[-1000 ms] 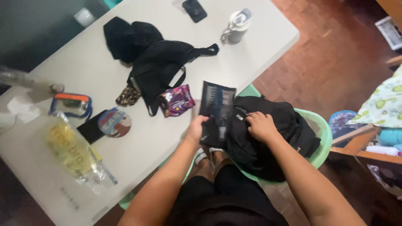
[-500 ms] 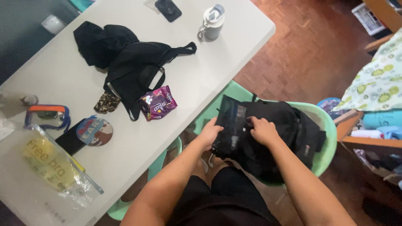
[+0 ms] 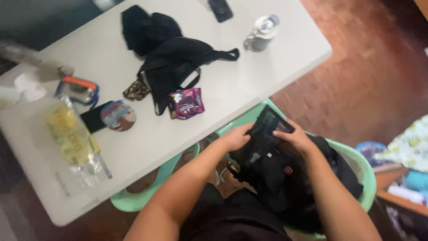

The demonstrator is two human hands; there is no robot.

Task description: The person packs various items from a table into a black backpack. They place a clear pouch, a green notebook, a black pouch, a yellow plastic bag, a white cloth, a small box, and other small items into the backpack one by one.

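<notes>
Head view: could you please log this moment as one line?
left hand: on dark pouch | right hand: on pouch | pouch: over black backpack | backpack: on green chair | beside: white table

Two hands on a black bag

The left hand [image 3: 235, 137] and right hand [image 3: 298, 139] hold a dark flat pouch [image 3: 269, 128] at the black backpack [image 3: 285, 178] on a green chair [image 3: 352, 156].

White rectangular table [image 3: 232, 96] — black clothes heap [image 3: 171, 53], purple snack packet [image 3: 186, 103], grey lidded mug [image 3: 262, 33], dark phone [image 3: 220, 9], round patterned pouch [image 3: 117, 115], clear plastic bag [image 3: 71, 138] — wooden parquet floor [image 3: 374, 76] beside.
</notes>
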